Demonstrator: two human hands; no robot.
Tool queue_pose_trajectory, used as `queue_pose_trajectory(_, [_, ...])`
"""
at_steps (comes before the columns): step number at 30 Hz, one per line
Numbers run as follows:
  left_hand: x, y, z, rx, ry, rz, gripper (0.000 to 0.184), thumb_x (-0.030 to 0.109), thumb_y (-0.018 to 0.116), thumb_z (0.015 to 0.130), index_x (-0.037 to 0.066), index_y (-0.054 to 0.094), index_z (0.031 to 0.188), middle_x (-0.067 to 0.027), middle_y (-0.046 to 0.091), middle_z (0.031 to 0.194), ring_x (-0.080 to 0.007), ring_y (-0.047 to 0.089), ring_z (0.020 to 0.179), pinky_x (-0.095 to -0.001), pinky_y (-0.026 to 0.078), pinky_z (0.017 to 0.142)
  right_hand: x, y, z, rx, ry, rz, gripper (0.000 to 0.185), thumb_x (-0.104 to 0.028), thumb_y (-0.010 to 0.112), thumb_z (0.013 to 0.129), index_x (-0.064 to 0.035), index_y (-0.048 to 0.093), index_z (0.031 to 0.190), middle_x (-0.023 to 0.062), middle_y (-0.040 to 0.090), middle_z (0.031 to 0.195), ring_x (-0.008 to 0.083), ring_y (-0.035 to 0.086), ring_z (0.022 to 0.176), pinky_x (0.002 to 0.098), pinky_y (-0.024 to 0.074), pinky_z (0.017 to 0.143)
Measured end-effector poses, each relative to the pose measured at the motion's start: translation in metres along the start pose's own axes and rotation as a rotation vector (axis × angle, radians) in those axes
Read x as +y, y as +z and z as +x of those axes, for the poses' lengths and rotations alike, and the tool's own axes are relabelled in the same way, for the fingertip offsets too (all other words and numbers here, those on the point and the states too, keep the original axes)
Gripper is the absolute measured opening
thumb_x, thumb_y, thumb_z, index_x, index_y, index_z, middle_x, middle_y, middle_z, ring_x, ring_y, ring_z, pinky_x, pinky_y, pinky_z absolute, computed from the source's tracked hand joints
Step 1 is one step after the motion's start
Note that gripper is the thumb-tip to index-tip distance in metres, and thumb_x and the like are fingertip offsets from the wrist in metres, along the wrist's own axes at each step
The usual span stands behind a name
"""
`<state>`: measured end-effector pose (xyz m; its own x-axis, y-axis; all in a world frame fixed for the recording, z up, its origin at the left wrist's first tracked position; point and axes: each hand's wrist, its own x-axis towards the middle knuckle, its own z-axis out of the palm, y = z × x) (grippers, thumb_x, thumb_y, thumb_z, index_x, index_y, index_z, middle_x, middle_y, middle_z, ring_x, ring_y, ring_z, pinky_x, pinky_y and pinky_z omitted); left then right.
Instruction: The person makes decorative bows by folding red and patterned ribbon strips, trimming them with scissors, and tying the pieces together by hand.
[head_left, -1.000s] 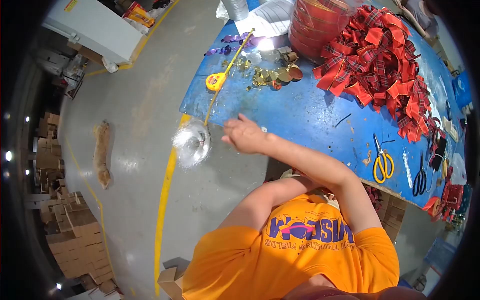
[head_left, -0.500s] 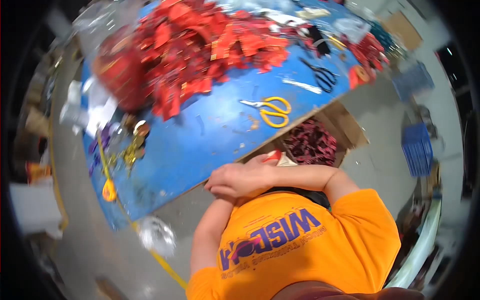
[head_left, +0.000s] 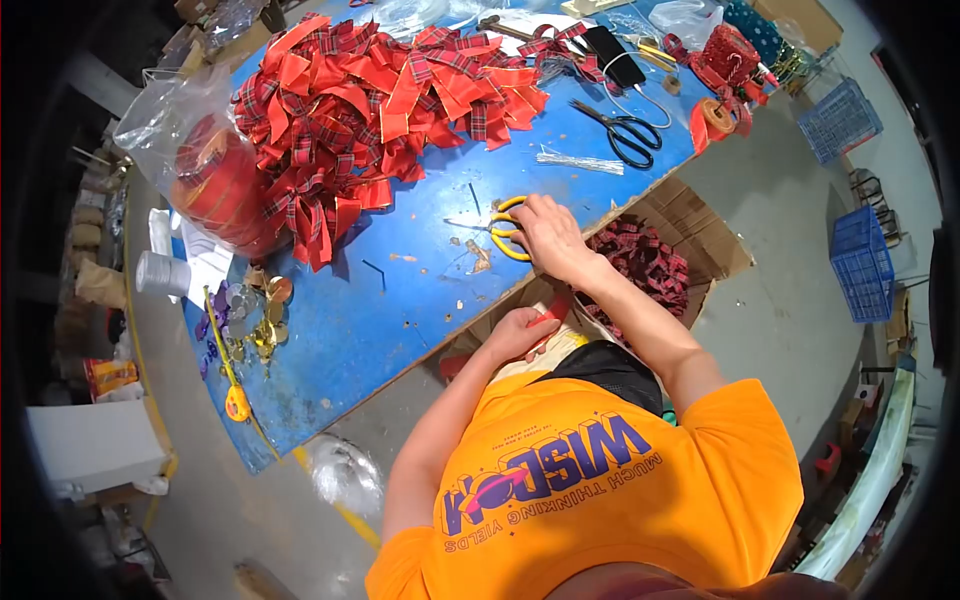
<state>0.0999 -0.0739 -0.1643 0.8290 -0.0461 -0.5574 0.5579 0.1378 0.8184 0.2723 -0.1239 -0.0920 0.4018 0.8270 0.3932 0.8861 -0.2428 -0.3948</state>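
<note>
At the near edge of the blue table, my right hand (head_left: pixel 553 237) has its fingers closed over the yellow handles of a pair of scissors (head_left: pixel 505 229). The scissors lie on the table with their blades pointing left. My left hand (head_left: pixel 518 334) rests low at my lap, fingers closed on a red ribbon (head_left: pixel 547 326), part of which the hand hides. Farther back is a big pile of red and plaid ribbon bows (head_left: pixel 370 100). Black-handled scissors (head_left: pixel 632 140) and a bundle of thin white ties (head_left: pixel 580 161) lie to the right.
Under the table edge stands a cardboard box (head_left: pixel 722 262) of dark red plaid pieces. A bagged red ribbon roll (head_left: pixel 215 190), gold and purple ties (head_left: pixel 262 318) and a yellow tape measure (head_left: pixel 236 402) are on the left. A phone (head_left: pixel 613 56) and ribbon spool (head_left: pixel 716 118) lie at right.
My hands were together near the table edge. The right has moved forward onto the yellow-handled scissors, while the left is now lower, at my lap with the red ribbon.
</note>
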Motion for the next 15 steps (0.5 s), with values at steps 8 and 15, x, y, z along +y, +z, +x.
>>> queue_pose_trajectory(8, [0.009,-0.006,-0.001,-0.035,-0.144,-0.048,0.03,0.039,0.068,0.093,0.01,0.06,0.088,-0.0003,0.06,0.061,-0.0065,0.048,0.041,-0.0203,0.036,0.039,0.017,-0.024,-0.037,0.128,0.143,0.111,0.037,-0.005,0.069,0.08,-0.0016,0.055,0.114,0.02,0.059,0.103,0.0401,0.057,0.097,0.0465,0.0463,0.085])
queue_pose_trajectory(15, [0.007,-0.015,-0.003,-0.091,-0.166,-0.13,0.03,0.04,0.066,0.095,0.011,0.059,0.096,0.0003,0.06,0.061,-0.0046,0.047,0.04,-0.0185,0.035,0.039,0.048,-0.036,-0.022,0.086,0.275,-0.133,0.034,-0.016,0.07,0.084,-0.0031,0.06,0.113,0.0159,0.06,0.102,0.0352,0.06,0.095,0.0442,0.0496,0.082])
